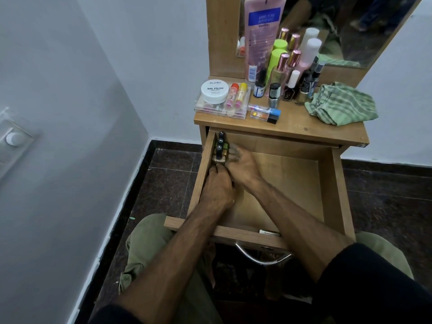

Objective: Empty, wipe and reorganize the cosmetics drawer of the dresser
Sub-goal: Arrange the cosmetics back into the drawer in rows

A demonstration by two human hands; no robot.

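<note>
The wooden drawer of the dresser is pulled out, and most of its floor is bare. A few small nail polish bottles with black caps stand in a row in its far left corner. My left hand reaches to the near end of that row, and its fingers curl around the nearest bottle. My right hand lies just to the right, its blurred fingers pressing against the side of the bottles. A green striped cloth lies crumpled on the right of the dresser top.
On the dresser top are a clear box with a white nail polish remover jar, lip balms, a pink tube and several bottles in front of the mirror. A wall stands close on the left. My knees are under the drawer front.
</note>
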